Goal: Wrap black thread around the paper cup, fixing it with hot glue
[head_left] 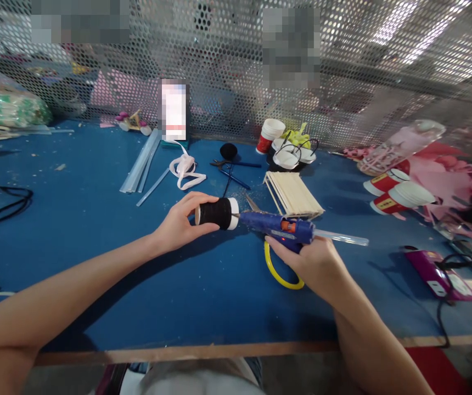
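Left grip [178, 225] clasped the black-wrapped cup [218, 213], lying sideways at the middle of the table [203, 296]! Right grip [314, 266] closed tight on the blue glue gun [279, 226], nozzle touching the cup's white rim.

No text is legible. Labels on the red cups [388, 192] beyond the right hand [314, 263] are too small; the card [174, 111] beyond the left hand [178, 222] is blurred.

Matt black wrap covers the cup [218, 213], beside a glossy blue plastic glue gun [279, 226] on matt blue tabletop [96, 219].
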A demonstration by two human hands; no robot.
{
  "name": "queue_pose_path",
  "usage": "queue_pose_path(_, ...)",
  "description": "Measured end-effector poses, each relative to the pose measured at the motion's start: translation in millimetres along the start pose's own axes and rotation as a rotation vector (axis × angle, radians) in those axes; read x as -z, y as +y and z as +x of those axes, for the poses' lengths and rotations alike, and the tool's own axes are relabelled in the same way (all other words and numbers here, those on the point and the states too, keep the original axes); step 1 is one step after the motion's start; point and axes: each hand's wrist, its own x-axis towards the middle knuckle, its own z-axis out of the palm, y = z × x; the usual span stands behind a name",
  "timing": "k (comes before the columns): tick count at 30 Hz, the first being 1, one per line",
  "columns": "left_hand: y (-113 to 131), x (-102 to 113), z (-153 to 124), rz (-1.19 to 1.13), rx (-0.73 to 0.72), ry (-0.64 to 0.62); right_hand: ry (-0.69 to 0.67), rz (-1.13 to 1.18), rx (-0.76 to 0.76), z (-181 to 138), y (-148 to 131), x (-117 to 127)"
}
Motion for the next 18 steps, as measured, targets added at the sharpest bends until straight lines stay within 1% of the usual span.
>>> queue_pose_path(7,2.3,-2.8,-0.1,-0.151,0.208,0.008,-0.046,0.045,-0.077,0.6,-2.0,0.0)
queue_pose_path(11,4.4,-2.4,0.7,-0.24,0.335,-0.001,-0.04,0.034,-0.052,-0.2,-1.7,-0.7)
queue_pose_path(14,4.1,-1.6,1.3,-0.267,0.386,-0.019,-0.026,0.004,-0.01,-0.9,-1.6,-1.3)
queue_pose_path(18,4.6,-0.6,2.8,-0.291,0.417,-0.014,-0.038,-0.031,0.002,-1.1,-3.6,-0.5)
